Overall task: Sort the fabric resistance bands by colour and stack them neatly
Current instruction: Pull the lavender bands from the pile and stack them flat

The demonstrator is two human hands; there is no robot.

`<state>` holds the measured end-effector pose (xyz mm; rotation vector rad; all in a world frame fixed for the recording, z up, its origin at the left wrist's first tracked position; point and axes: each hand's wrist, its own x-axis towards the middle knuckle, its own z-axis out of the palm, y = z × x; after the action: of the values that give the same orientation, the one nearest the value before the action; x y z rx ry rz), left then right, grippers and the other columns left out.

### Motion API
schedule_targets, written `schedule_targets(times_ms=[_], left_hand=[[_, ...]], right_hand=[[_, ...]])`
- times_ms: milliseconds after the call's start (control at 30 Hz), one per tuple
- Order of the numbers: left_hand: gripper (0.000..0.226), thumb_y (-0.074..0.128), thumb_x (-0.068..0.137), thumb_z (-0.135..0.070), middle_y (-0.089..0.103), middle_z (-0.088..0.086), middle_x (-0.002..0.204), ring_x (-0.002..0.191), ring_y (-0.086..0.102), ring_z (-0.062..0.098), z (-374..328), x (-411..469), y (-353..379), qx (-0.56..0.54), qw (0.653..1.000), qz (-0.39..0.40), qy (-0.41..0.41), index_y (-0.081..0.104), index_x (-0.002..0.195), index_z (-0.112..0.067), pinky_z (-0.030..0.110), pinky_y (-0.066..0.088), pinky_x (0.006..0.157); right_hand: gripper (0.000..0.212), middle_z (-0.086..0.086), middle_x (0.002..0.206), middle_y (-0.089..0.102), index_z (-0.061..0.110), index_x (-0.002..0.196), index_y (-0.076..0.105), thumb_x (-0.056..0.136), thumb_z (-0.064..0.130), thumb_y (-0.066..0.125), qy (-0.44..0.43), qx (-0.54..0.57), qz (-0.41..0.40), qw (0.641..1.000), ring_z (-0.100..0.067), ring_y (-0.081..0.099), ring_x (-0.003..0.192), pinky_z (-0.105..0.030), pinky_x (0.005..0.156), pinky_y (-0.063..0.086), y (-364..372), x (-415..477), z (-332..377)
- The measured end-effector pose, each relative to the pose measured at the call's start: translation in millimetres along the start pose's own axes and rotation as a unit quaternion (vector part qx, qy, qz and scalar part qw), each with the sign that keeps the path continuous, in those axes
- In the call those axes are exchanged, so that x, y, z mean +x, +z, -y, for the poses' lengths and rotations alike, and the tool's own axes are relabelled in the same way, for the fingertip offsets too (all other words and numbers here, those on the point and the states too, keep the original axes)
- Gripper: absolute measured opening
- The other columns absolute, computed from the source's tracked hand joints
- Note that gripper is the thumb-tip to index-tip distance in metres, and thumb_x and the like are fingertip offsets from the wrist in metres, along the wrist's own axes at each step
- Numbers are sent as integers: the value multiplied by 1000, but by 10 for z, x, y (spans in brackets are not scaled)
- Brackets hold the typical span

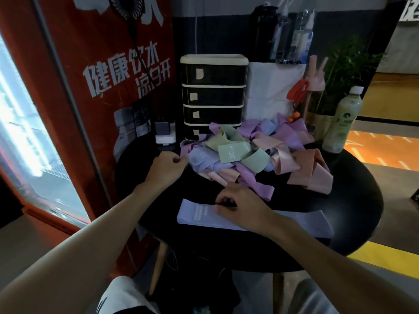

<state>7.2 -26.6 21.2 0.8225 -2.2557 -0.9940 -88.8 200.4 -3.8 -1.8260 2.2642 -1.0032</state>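
Pale blue fabric, pinched at its left corner between thumb and curled fingers [179,160] of the left hand [167,165]: a pale blue band [200,156] printed "20", mostly buried under the left side of the pile [249,141]. Curled too, the fingers [223,200] of the right hand [240,207], tips down on the far edge of the flat blue stack [195,215]. Grip hidden beneath the knuckles, so impossible to tell whether pinching or only pressing.

Lying lengthwise on the near part of the round black table [362,200], that stack, right half covered by wrist and forearm, number of layers hard to make out. Just beyond, heaped and tangled, lilac, pink, blue and green loops. On top a green band [235,152] marked "30 LB"; at the right edge a salmon band [310,175] folded over itself.

Behind the heap, a black drawer unit [213,96], bottom drawer partly masked by bands, labels unreadable. Right of it a white bag [272,94], a pale green bottle [342,118] and a leafy plant [347,64], all dim. To the left a white power adapter [165,133] and a red panel [102,75] with white lettering, cut off at the top edge.
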Motion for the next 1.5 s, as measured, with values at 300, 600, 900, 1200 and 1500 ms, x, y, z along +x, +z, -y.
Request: schedule_targets(times_ms=[300, 600, 900, 1200, 1500], left_hand=[[45, 69, 88, -34, 54, 10, 56, 50, 52, 21, -66, 142, 189, 50, 998, 9, -37, 53, 53, -11, 31, 42, 56], [21, 65, 90, -13, 65, -1, 65, 62, 61, 11, -359, 84, -34, 12, 993, -88, 75, 67, 69, -10, 24, 45, 60], [15, 60, 96, -11, 69, 8, 77, 73, 65, 23, -873, 58, -474, 18, 969, -112, 220, 71, 87, -4, 39, 55, 72], [9, 60, 97, -11, 70, -4, 87, 82, 68, 12, -1314, -28, -634, -59, 942, -71, 321, 69, 96, -12, 39, 58, 76], [16, 59, 96, -3, 68, -11, 89, 85, 66, -1, -1693, -121, -637, -60, 920, -25, 386, 70, 98, -14, 20, 56, 78]], right_hand=[[16, 6, 91, 61, 21, 93, 69, 82, 33, 69, 7, 3, -6, 1000, -8, 59, 80, -35, 78, 52, 23, 10, -38], [14, 5, 91, 62, 21, 91, 70, 83, 33, 69, 12, 22, -1, 1000, -7, 60, 79, -26, 75, 51, 27, 12, -42], [12, 2, 88, 65, 16, 88, 71, 84, 27, 68, 23, 20, 27, 999, -8, 60, 75, -25, 69, 48, -13, 35, -24], [8, 2, 81, 63, 14, 97, 63, 90, 10, 61, 91, 140, -190, 968, -7, 60, 69, -23, 66, 48, -575, 450, 280], [24, 0, 103, 72, 13, 114, 64, 96, 27, 60, 66, 323, -198, 923, -11, 67, 99, -33, 90, 55, -1040, 688, 723]])
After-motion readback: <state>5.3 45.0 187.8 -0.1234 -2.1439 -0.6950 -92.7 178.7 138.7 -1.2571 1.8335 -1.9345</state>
